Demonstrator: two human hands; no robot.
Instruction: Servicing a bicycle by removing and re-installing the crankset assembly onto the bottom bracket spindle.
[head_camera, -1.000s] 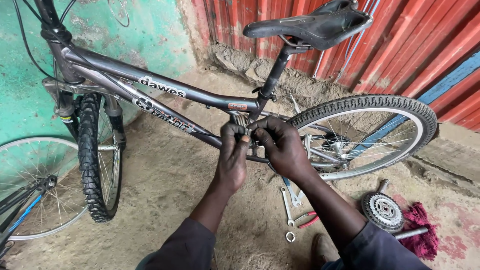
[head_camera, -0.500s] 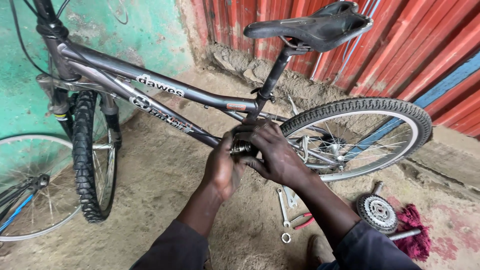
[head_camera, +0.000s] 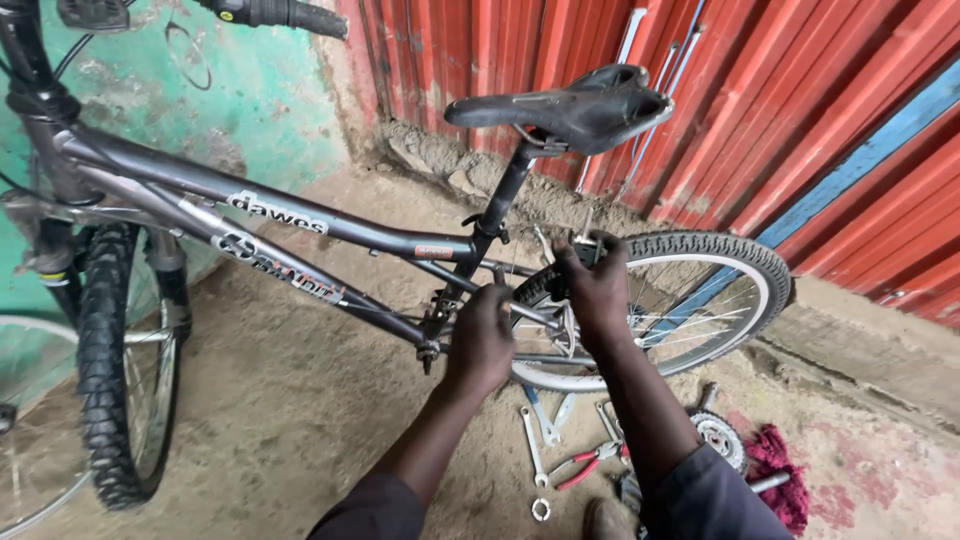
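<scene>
Dirt floor; right hand (head_camera: 597, 290) now higher.

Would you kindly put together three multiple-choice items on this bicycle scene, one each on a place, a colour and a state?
1. Where do the pliers lie?
A. on the saddle
B. on the ground below the rear wheel
C. against the green wall

2. What colour is the saddle?
A. black
B. white
C. yellow

3. What is the right hand doing?
A. hanging free
B. holding a spanner
C. gripping the rear wheel at its top

Answers: 1 B, they rest in the dirt beside the spanners. 2 A, its cover is black. 3 C, its fingers close over the tyre, while the left hand rests at the frame.
</scene>
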